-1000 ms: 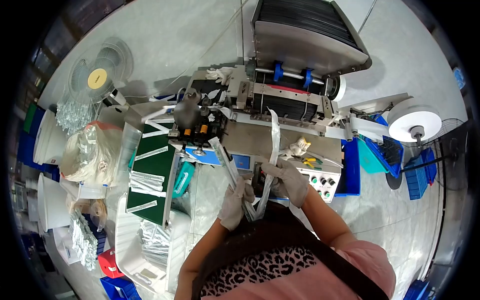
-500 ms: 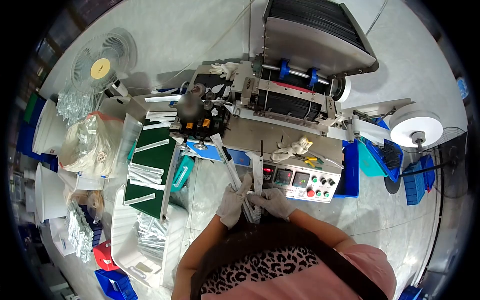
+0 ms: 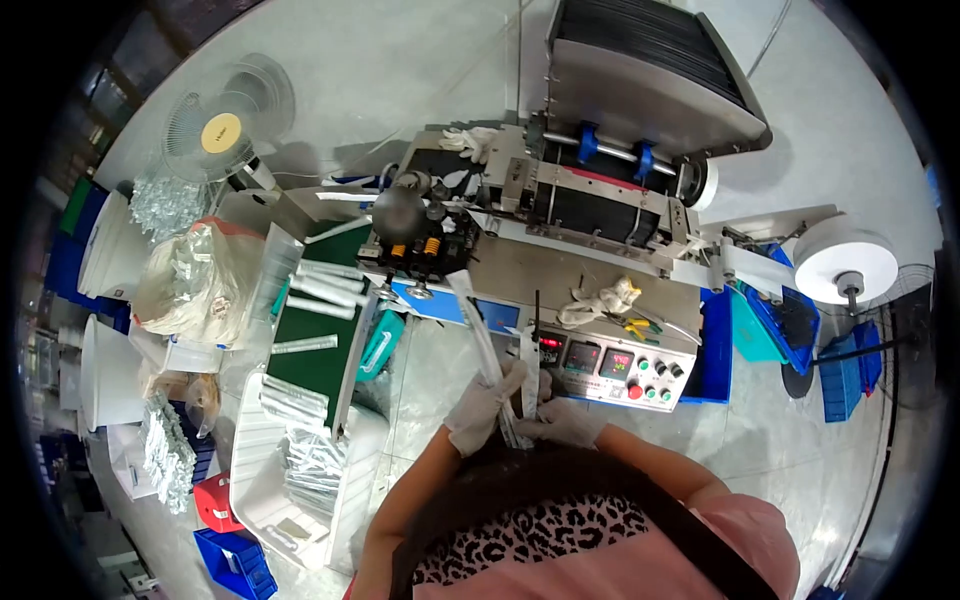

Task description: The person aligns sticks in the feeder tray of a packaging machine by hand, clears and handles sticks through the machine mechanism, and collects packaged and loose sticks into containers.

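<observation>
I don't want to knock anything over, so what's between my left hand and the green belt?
From the green belt towards your left hand, the head view shows a teal bin, then a stretch of pale floor.

Your gloves [image 3: 474,414] look matt, cloth-like; your strips [image 3: 481,335] look like glossy plas. Belt [image 3: 315,370] = smooth, matt; hopper [image 3: 640,90] = semi-gloss metal; bag [image 3: 190,290] = thin, crinkly plas.

Reads as a factory workshop. Identified from: metal machine [image 3: 650,85] with rollers, control panel [image 3: 597,388] with lit displays and push-buttons, white reel [image 3: 845,262] on a spindle, green belt [image 3: 300,368] strewn with silvery packets [image 3: 322,295], white tub [image 3: 365,440] holding more of the same, blue crate [image 3: 716,345] on grey floor [image 3: 790,440], 1 fan [image 3: 221,133].
</observation>
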Tool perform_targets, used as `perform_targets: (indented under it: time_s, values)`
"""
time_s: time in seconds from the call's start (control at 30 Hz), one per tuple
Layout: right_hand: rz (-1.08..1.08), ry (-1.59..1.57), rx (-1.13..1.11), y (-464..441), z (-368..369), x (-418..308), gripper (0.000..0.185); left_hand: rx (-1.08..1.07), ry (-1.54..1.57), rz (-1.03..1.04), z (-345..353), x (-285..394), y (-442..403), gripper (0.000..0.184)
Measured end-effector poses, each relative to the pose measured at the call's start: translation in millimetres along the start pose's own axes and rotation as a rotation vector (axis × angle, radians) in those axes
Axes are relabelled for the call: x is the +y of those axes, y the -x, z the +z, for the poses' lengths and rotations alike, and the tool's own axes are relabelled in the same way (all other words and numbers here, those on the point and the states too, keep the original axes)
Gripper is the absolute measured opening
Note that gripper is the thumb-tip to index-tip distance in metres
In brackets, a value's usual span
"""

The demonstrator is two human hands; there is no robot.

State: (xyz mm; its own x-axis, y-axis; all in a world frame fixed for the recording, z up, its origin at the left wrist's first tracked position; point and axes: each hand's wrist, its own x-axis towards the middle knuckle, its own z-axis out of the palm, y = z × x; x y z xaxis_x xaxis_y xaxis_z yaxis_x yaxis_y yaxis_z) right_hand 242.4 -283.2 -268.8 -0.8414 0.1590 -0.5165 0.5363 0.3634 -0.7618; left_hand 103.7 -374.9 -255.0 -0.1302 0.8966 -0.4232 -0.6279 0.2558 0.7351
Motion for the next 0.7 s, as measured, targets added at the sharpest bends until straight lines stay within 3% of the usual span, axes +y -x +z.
perform_targets:
  time_s: [0.03,0.13,0.17,0.2,0.27,0.37,0.47,0.5,0.57,0.6,0.67,0.7]
  values:
    - [-0.116,-0.015,0.031,1.5,-5.2,-4.3,0.060,0.027,-0.011,-0.010,3.9,2.8,-1.6,0.038]
    - [-0.084,0.243,-0.003,8.1,-31.1,-20.0,0.057,0.020,-0.203,0.053,8.1,14.3,0.1,0.033]
    - [-0.074,0.353,0.222,17.2,-43.2,-35.2,0.054,0.062,-0.121,0.058,14.1,13.1,2.2,0.030]
    - [0.032,0.230,0.301,24.8,-59.9,-56.2,0.048,0.069,-0.118,0.061,16.3,14.3,4.9,0.030]
    - [-0.349,0.051,0.759,23.9,-66.8,-80.3,0.045,0.067,-0.195,0.036,19.0,16.3,8.9,0.025]
    - [-0.375,0.221,0.854,-11.4,-60.4,-82.3,0.041,0.047,-0.153,0.141,22.2,3.6,13.2,0.023]
    - [-0.255,0.380,0.783,-29.3,-52.2,-82.7,0.043,0.116,0.045,0.119,18.5,-12.0,6.8,0.025]
    - [-0.277,0.303,0.713,-28.1,-55.9,-80.7,0.047,0.118,0.045,0.123,12.6,-15.0,6.0,0.025]
    - [-0.253,0.312,0.668,-26.0,-58.7,-77.6,0.050,0.013,0.173,-0.080,1.6,-11.6,10.7,0.032]
    - [-0.225,0.326,0.623,-25.5,-59.6,-76.6,0.053,0.012,0.173,-0.082,-3.0,-10.0,13.0,0.032]
    - [-0.176,0.391,0.585,-17.9,-64.2,-83.5,0.053,-0.335,0.260,-0.005,-5.3,-7.2,17.2,0.041]
    - [-0.133,0.458,0.544,-14.1,-65.1,-85.0,0.053,-0.338,0.269,-0.009,-5.0,-11.9,16.7,0.041]
